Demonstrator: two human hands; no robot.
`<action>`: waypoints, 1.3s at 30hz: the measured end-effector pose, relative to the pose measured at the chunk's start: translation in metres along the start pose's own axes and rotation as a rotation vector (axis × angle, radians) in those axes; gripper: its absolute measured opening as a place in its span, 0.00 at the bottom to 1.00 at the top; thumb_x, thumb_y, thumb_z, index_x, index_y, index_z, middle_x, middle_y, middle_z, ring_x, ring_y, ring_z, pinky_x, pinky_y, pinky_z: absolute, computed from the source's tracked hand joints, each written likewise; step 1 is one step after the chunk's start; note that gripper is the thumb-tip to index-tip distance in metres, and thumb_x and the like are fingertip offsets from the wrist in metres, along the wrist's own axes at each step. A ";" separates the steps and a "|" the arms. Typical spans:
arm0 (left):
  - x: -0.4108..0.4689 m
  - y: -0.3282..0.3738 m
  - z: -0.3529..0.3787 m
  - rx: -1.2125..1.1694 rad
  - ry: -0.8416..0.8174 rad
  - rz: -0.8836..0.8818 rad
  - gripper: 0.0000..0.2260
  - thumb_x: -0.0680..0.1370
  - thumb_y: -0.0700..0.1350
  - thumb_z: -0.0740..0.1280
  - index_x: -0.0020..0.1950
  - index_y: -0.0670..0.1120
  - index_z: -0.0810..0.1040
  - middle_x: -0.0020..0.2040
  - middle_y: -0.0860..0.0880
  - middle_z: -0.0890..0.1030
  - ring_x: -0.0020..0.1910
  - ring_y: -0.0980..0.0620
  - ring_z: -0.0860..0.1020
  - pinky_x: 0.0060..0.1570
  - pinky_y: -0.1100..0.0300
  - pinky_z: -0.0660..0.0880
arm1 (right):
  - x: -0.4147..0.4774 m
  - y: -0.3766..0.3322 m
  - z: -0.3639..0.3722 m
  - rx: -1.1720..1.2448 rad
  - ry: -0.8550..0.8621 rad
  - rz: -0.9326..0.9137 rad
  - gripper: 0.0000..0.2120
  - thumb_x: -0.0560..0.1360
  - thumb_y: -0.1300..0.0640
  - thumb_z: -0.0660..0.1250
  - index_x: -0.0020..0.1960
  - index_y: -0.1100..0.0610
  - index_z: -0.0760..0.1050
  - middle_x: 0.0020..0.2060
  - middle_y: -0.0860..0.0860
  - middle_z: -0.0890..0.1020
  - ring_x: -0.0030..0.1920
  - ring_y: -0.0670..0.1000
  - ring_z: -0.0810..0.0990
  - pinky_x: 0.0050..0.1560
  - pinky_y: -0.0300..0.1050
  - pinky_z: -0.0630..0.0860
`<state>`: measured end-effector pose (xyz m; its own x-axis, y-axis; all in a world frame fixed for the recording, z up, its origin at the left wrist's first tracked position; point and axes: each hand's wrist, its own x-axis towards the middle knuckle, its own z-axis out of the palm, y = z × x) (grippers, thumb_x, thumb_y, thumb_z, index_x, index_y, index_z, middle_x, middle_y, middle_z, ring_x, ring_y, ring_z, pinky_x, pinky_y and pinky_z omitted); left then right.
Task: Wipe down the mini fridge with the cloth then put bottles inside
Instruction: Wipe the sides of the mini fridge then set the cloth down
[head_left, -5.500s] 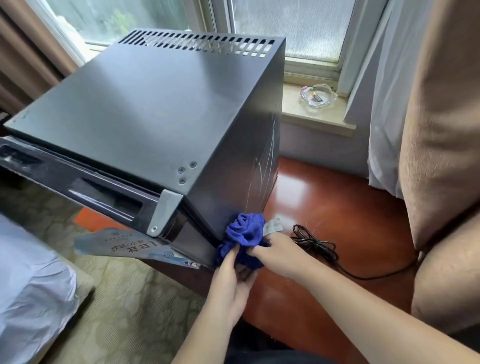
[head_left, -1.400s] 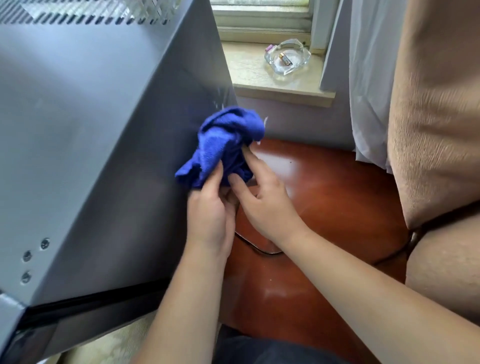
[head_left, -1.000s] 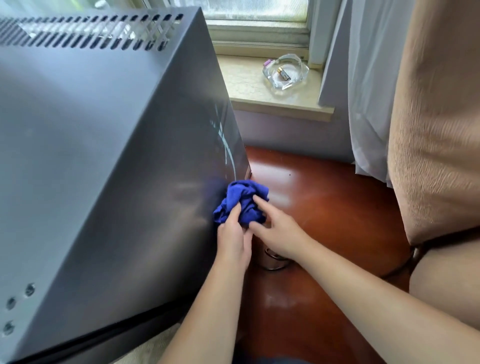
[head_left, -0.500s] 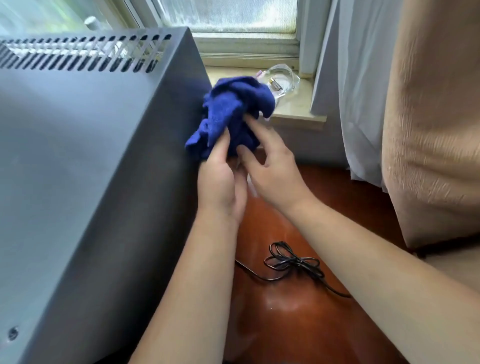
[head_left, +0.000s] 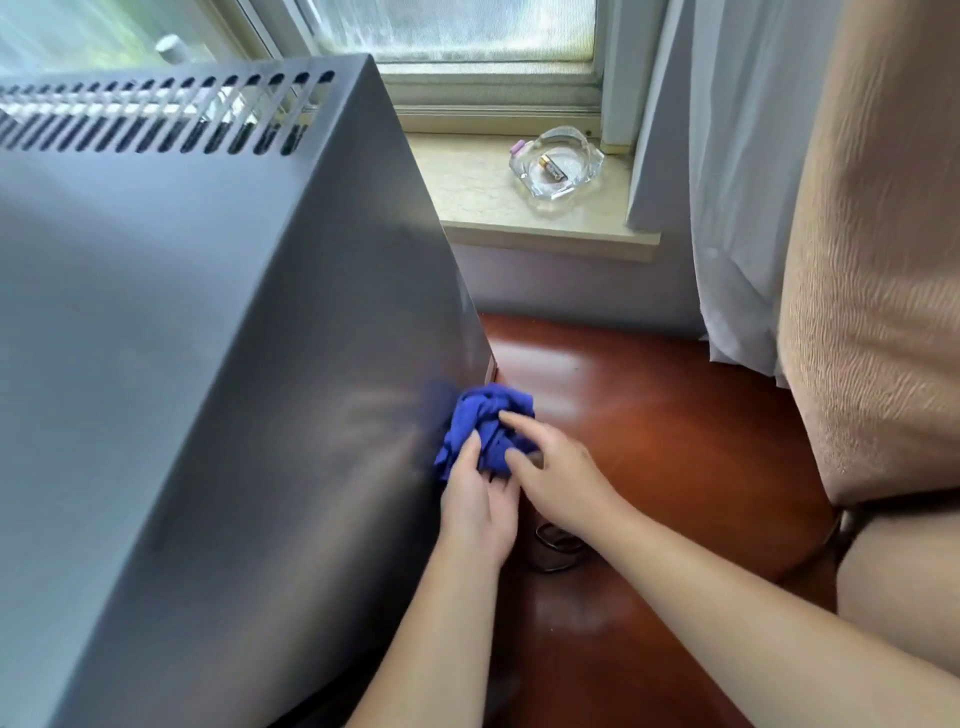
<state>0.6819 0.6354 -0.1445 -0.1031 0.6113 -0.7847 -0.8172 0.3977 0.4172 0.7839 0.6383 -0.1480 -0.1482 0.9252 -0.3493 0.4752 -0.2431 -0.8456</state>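
Note:
The dark grey mini fridge (head_left: 218, 338) fills the left of the head view, its vented top at the back and its right side wall facing me. A bunched blue cloth (head_left: 485, 426) is pressed against the lower rear part of that side wall. My left hand (head_left: 478, 506) grips the cloth from below. My right hand (head_left: 558, 475) holds it from the right, fingers on top of the folds. No bottles are in view, and the fridge door is out of sight.
The fridge stands on a glossy red-brown wooden surface (head_left: 675, 441). A black power cord (head_left: 553, 545) lies partly under my hands. A glass ashtray (head_left: 556, 162) sits on the windowsill. White curtain (head_left: 727, 208) and a beige upholstered chair (head_left: 883, 260) close off the right.
Both hands have carried the cloth from the upper rear edge of the fridge's side wall down to its lower part near the wooden surface. The cord is now mostly hidden under my hands.

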 end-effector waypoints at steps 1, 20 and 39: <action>-0.003 0.008 0.019 -0.006 -0.076 0.027 0.20 0.85 0.47 0.57 0.73 0.37 0.72 0.70 0.36 0.76 0.68 0.40 0.76 0.72 0.47 0.69 | 0.008 -0.013 -0.006 0.025 0.104 -0.070 0.24 0.78 0.60 0.67 0.73 0.50 0.75 0.66 0.52 0.82 0.62 0.53 0.82 0.69 0.47 0.75; 0.060 -0.026 -0.032 0.076 0.154 -0.005 0.16 0.82 0.44 0.65 0.68 0.39 0.78 0.59 0.41 0.84 0.55 0.48 0.84 0.51 0.57 0.80 | 0.028 0.021 0.020 -0.269 -0.262 0.099 0.30 0.81 0.62 0.60 0.83 0.54 0.59 0.80 0.56 0.67 0.79 0.56 0.65 0.76 0.43 0.60; 0.101 0.017 0.090 0.021 -0.229 0.070 0.18 0.84 0.49 0.61 0.67 0.39 0.79 0.64 0.39 0.82 0.62 0.43 0.82 0.58 0.52 0.79 | 0.093 -0.042 -0.052 -0.103 0.036 0.014 0.31 0.81 0.64 0.60 0.82 0.50 0.61 0.80 0.54 0.67 0.80 0.53 0.64 0.71 0.35 0.57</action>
<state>0.7088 0.7652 -0.1759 -0.0253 0.7761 -0.6300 -0.8002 0.3620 0.4781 0.7954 0.7500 -0.1238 -0.1106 0.9323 -0.3443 0.5639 -0.2264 -0.7942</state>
